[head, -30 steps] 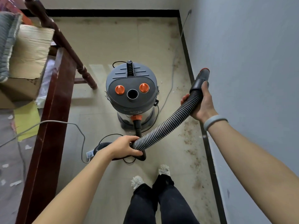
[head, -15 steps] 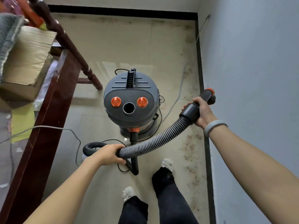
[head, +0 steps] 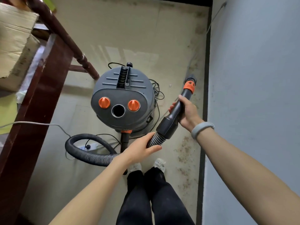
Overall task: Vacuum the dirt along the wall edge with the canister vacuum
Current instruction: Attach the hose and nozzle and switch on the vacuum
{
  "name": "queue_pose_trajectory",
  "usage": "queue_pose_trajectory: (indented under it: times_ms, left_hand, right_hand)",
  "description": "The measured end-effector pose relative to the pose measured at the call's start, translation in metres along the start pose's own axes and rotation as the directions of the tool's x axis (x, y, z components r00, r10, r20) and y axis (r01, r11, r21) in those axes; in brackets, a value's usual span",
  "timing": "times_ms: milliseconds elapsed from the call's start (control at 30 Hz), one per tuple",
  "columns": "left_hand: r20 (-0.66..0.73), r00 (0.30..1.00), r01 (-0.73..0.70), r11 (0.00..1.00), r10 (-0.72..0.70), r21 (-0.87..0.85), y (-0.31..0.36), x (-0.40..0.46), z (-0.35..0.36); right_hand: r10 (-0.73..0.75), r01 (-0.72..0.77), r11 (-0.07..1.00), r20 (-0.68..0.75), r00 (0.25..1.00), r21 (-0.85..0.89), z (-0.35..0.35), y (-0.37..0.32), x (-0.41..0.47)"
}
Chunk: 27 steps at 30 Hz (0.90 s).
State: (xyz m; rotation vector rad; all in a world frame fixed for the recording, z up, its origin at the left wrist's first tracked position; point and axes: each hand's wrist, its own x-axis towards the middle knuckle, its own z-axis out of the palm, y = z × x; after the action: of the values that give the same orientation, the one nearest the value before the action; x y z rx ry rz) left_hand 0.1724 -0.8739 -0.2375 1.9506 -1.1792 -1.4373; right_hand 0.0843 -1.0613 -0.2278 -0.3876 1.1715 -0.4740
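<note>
- Canister vacuum stands upright on the beige floor, approx. centre of view, between the dark red wooden furniture at left and the grey wall at right.
- Vacuum lid is dark grey w/ two orange knobs and a round open port between them.
- Ribbed grey hose comes out at the front of the canister, makes a loop on the floor to the left, then rises to the hands.
- Left hand grips the ribbed hose just below the black cuff; fingers are curled round it.
- Right hand holds the black handle tube, fingers and thumb wrapped round it; a pale grey wristband is on this wrist.
- Orange collar sits at the far end of the tube; the nozzle tip beyond it points down toward the floor near the black baseboard. I cannot tell if the tip touches the floor.
- Dirt, brown specks, lies in a strip along the wall edge, beside the baseboard, from near the person's feet up to the far corner.
- Black power cord is bunched on the right side of the canister; a white power strip lies inside the hose loop.
- Cardboard box is at top left, on the furniture.
</note>
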Motion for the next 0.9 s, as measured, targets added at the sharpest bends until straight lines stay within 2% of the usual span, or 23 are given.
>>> queue_pose_trajectory:
  times_ms: [67,133,233,300,333,400,433,500,567,633,700,733,800,900]
  left_hand:
    - [0.008,1.0,-0.001,1.0,0.001,0.007,-0.011,-0.004,0.001]
    - [0.044,0.999,0.014,1.0,-0.015,0.02,-0.022,-0.006,-0.001]
    - [0.173,0.983,0.032,0.988,-0.058,0.149,-0.037,0.002,-0.017]
    - [0.145,0.986,0.03,0.955,-0.076,0.295,-0.048,0.011,-0.038]
    - [0.058,0.997,0.027,0.915,-0.055,0.402,-0.055,0.018,-0.052]
    - [-0.108,0.994,0.049,0.748,0.03,0.662,-0.067,0.033,-0.08]
    - [-0.137,0.988,0.059,0.657,0.068,0.752,-0.073,0.044,-0.093]
    - [-0.108,0.989,0.04,0.508,0.105,0.86,-0.085,0.071,-0.115]
    - [-0.099,0.99,0.049,0.417,0.098,0.907,-0.096,0.099,-0.136]
    - [-0.126,0.991,0.095,0.419,0.048,0.903,-0.109,0.119,-0.152]
    - [-0.151,0.988,0.118,0.489,0.027,0.864,-0.125,0.127,-0.158]
    - [-0.164,0.985,0.117,0.513,0.046,0.851,-0.133,0.129,-0.159]
    - [-0.193,0.974,0.108,0.497,0.123,0.861,-0.142,0.13,-0.162]
    - [-0.187,0.961,0.077,0.452,0.204,0.889,-0.148,0.135,-0.171]
  right_hand:
    - [-0.085,0.073,0.995,-0.199,0.976,-0.065,0.004,-0.007,0.014]
    - [-0.169,0.11,0.973,-0.303,0.938,-0.203,0.007,-0.005,0.024]
    - [-0.221,0.121,0.937,-0.289,0.931,-0.327,0.011,0.008,0.032]
    - [-0.241,0.134,0.886,-0.194,0.951,-0.444,0.011,0.02,0.032]
    - [-0.255,0.153,0.844,-0.133,0.958,-0.514,0.009,0.026,0.033]
    - [-0.272,0.209,0.746,-0.003,0.962,-0.633,0.006,0.037,0.036]
    - [-0.271,0.227,0.7,0.042,0.962,-0.677,0.004,0.042,0.039]
    - [-0.267,0.236,0.639,0.076,0.961,-0.732,0.001,0.051,0.047]
    - [-0.271,0.237,0.588,0.087,0.959,-0.774,0.0,0.061,0.056]
    - [-0.267,0.238,0.534,0.105,0.958,-0.812,0.005,0.073,0.065]
    - [-0.261,0.252,0.538,0.125,0.957,-0.804,0.018,0.084,0.073]
    - [-0.265,0.264,0.548,0.135,0.955,-0.794,0.027,0.088,0.078]
    - [-0.294,0.278,0.541,0.131,0.947,-0.794,0.048,0.096,0.086]
    - [-0.421,0.282,0.444,0.081,0.904,-0.85,0.065,0.114,0.094]
